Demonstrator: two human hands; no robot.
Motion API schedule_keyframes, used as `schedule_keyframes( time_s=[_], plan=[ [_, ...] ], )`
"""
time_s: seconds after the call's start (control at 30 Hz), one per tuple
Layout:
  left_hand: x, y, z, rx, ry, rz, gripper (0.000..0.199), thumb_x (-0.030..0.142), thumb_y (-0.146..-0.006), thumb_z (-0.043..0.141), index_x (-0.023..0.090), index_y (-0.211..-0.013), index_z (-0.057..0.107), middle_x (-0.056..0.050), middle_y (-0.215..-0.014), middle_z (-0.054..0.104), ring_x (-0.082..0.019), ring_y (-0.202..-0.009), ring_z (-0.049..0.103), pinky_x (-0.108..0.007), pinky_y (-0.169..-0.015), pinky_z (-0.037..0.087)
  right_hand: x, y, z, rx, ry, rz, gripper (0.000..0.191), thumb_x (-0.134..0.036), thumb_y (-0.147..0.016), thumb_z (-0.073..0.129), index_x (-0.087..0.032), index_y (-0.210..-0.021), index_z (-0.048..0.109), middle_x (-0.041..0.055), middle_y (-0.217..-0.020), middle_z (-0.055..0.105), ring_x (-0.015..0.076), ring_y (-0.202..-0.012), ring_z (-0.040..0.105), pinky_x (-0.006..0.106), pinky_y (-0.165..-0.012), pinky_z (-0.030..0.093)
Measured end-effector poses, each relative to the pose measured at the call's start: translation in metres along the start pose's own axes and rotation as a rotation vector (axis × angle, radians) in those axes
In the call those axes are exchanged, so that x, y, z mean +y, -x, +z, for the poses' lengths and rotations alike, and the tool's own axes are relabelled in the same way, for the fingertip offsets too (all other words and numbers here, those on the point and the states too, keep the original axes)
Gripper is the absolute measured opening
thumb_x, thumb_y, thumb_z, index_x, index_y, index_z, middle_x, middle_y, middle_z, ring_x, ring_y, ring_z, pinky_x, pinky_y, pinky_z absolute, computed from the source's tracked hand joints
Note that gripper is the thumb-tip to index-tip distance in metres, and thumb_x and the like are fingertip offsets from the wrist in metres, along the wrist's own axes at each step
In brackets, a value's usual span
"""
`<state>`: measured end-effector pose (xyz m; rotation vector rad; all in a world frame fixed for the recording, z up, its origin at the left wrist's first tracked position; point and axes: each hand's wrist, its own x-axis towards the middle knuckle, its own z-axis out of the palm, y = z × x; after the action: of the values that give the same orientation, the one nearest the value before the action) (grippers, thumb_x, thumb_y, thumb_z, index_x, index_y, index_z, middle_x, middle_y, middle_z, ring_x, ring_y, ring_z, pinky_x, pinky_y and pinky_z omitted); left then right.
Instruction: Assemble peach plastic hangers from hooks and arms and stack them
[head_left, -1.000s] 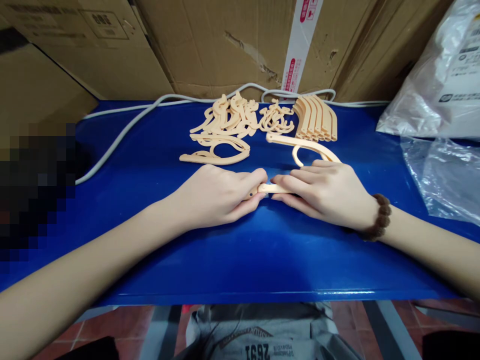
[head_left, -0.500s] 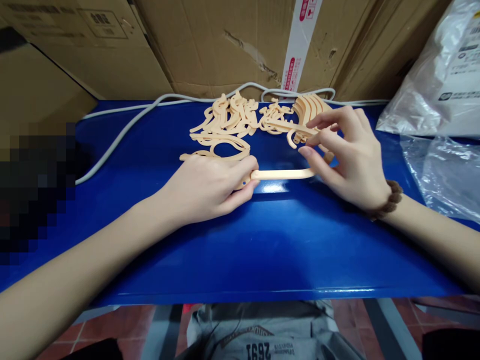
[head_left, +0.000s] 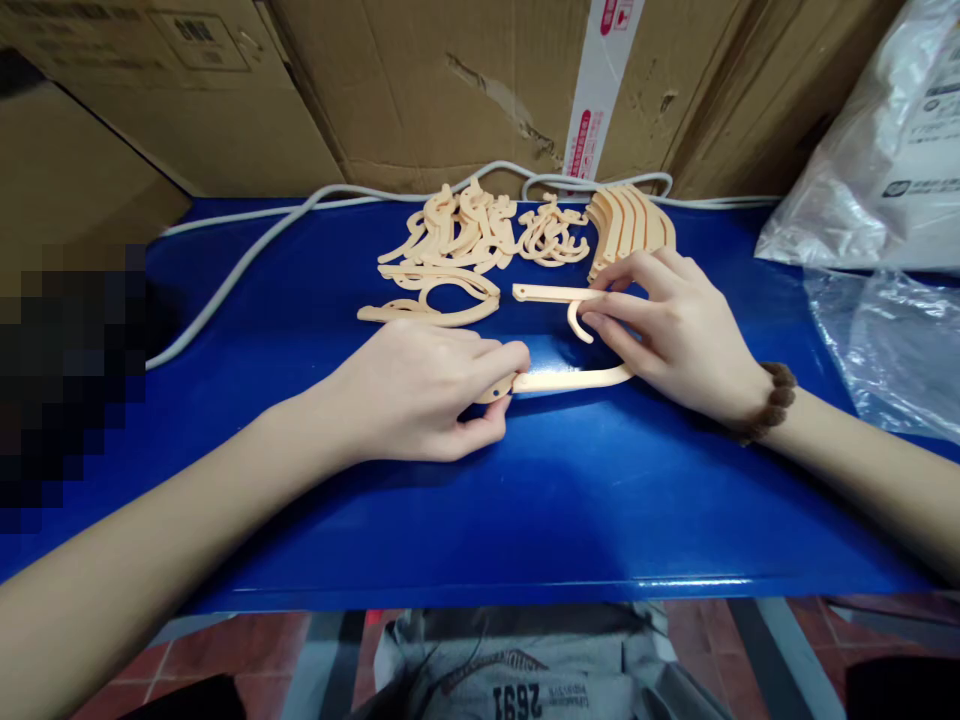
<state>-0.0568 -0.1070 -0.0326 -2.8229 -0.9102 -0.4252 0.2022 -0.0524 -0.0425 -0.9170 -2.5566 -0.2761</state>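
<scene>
My left hand [head_left: 427, 390] is closed on the rounded, holed end of a cream plastic hanger arm [head_left: 574, 380], which stretches right beneath my right fingers. In my right hand [head_left: 667, 315], thumb and fingers pinch a second hanger arm [head_left: 546, 293], its holed end pointing left. A small curved hanger hook [head_left: 577, 324] hangs down at those fingertips; its upper end is hidden. Just behind my left hand lie folded hanger pieces [head_left: 457, 318]. Farther back are a heap of curved hanger parts [head_left: 469, 230], a small pile of hooks [head_left: 553, 240] and a neat stack of arms [head_left: 630, 220].
The parts lie on a blue tabletop [head_left: 465, 530]. A white cable [head_left: 247, 265] runs along its back and left. Cardboard boxes [head_left: 420, 90] stand behind. At the right is a clear plastic bag [head_left: 862, 200]. A grey printed bag [head_left: 517, 665] sits below the front edge.
My right hand has drawn the second arm and the hook toward me, away from the stack. My left hand has come slightly nearer with its hanger arm.
</scene>
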Motion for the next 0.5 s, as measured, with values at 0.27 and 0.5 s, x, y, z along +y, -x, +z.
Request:
schedule_keyframes(
  time_s=[0.27, 0.5],
  plan=[
    [-0.003, -0.005, 0.007, -0.052, -0.159, 0.133, 0.025, 0.003, -0.086, 0.040, 0.012, -0.091, 0.063, -0.008, -0.080, 0.063, -0.027, -0.081, 0.058, -0.037, -0.067, 0.047, 0.000, 0.002, 0.005, 0.048, -0.059, -0.024, 0.032, -0.031, -0.099, 0.048, -0.015, -0.099, 0.075, 0.0135, -0.107, 0.063, 0.0258, -0.096, 0.059, 0.039, -0.083, 0.044],
    [-0.013, -0.002, 0.008, 0.134, -0.234, 0.033, 0.025, 0.012, -0.100, 0.038, 0.014, -0.103, 0.063, -0.013, -0.116, 0.063, -0.031, -0.113, 0.057, -0.046, -0.097, 0.047, -0.002, 0.001, 0.007, 0.005, -0.049, 0.001, 0.034, -0.031, -0.100, 0.046, -0.015, -0.108, 0.075, 0.0141, -0.106, 0.062, 0.0256, -0.095, 0.058, 0.039, -0.082, 0.044]
  ],
)
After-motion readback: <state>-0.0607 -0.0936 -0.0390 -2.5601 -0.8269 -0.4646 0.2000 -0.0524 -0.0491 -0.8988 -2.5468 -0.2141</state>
